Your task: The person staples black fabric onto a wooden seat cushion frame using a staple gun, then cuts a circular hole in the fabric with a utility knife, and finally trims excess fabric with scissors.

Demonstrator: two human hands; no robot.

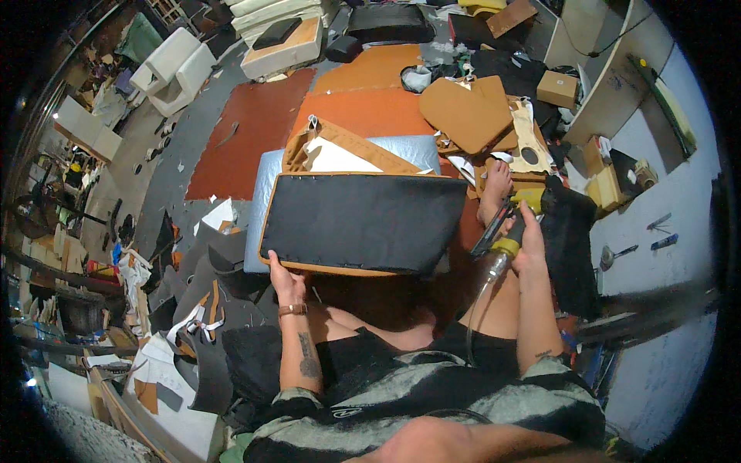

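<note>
A flat rectangular upholstered panel (pixel 363 220) with black cloth on its upper face and a tan edge lies before me, on a grey-blue padded block (pixel 266 181). My left hand (pixel 287 285) grips its near left corner, thumb on top and fingers underneath. To the right of the panel, my right hand (pixel 529 239) is wrapped round the handle of a pneumatic staple gun (pixel 507 245), held up and apart from the panel. A clear hose fitting hangs from the tool toward my lap. Behind the panel rests a tan cover piece (pixel 351 147) with white lining.
Tan cushion pieces (pixel 467 116) are heaped at the far right, near my bare foot (pixel 495 189). Dark foam scraps (pixel 204 285) lie at the left. A white bench (pixel 648 224) holding small tools stands at the right. White foam blocks (pixel 282 50) are stacked at the back.
</note>
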